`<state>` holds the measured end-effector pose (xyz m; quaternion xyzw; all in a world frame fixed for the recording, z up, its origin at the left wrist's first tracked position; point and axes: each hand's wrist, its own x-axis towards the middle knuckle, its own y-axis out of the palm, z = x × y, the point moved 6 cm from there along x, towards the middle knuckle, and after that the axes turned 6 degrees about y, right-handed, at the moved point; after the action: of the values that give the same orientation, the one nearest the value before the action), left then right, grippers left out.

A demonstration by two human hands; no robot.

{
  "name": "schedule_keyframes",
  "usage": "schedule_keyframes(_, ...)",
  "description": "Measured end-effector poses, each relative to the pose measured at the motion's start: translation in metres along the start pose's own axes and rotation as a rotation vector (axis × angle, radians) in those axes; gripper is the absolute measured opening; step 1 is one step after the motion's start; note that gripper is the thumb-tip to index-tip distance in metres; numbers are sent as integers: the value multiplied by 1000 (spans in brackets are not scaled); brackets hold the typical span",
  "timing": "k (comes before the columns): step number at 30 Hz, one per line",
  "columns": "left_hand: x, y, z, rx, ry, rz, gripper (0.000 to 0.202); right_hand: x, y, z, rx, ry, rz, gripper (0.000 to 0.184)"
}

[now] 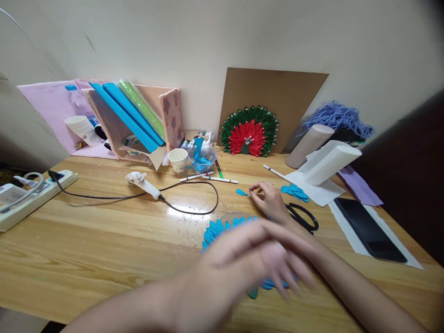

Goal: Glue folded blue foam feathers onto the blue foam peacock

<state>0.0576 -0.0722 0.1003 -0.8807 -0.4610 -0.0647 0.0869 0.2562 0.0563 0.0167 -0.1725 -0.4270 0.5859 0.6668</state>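
My right hand is over the table with thumb and finger pinched at the end of a single blue leaf-shaped petal. Close beside it lie several more loose blue petals and the black handles of scissors. My left hand is blurred in the foreground, fingers apart and drooping, with nothing visible in them. Beneath it a fan of blue petals lies on the table, mostly hidden by that hand, and a green piece shows at its lower edge.
A white glue gun with a looping black cord lies left of centre, near a power strip. Pens, a paper cup and a plastic bowl stand behind. A red-green peacock craft leans on cardboard; a phone lies right.
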Motion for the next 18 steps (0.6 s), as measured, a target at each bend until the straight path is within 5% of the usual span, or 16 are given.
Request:
schedule_keyframes(4, 52, -50, 49, 207, -137, -292, 25, 4, -3, 7, -44, -25, 22, 8)
schedule_keyframes(9, 37, -87, 118, 250, -243, -381, 30, 7, 17, -3, -218, 12, 137, 7)
schedule_keyframes(18, 30, -98, 115, 377, -179, -397, 28, 11, 22, -12, -132, 23, 190, 12)
